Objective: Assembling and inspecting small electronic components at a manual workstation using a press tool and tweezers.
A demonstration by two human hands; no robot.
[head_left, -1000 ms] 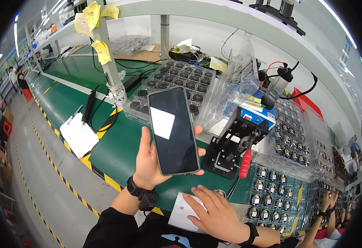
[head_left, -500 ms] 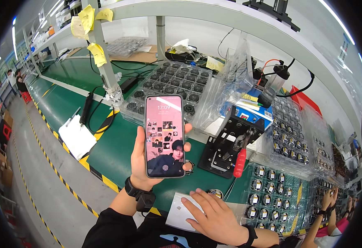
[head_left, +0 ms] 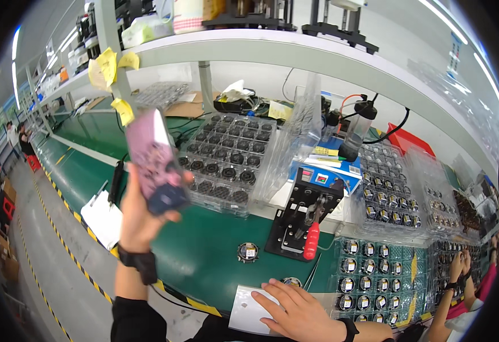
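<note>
A smartphone (head_left: 157, 165) with a lit pink screen is tilted and smeared by motion, raised over the left part of the green bench. My left hand (head_left: 135, 219) is wrapped round its lower half. Fingers apart, my right hand (head_left: 306, 310) lies flat across the edge of a white sheet (head_left: 246, 310) with a small grey mark. Just beyond those fingertips sits a round part (head_left: 291, 281), half hidden. Another round component (head_left: 248, 252) with a white label rests on the bench between the hands. Tweezers (head_left: 313, 273) lie to the right of it.
A black hand press (head_left: 300, 219) with a red handle stands at centre right. Behind are clear trays of black round parts (head_left: 226, 154); to the right, a tray of labelled parts (head_left: 369, 268). A white paper (head_left: 102, 219) lies left. Another person's hands (head_left: 459, 268) work far right.
My left hand has swung the phone left and away from me, uncovering the round component on the bench. My right hand stays on the sheet. The whole view has shifted slightly.
</note>
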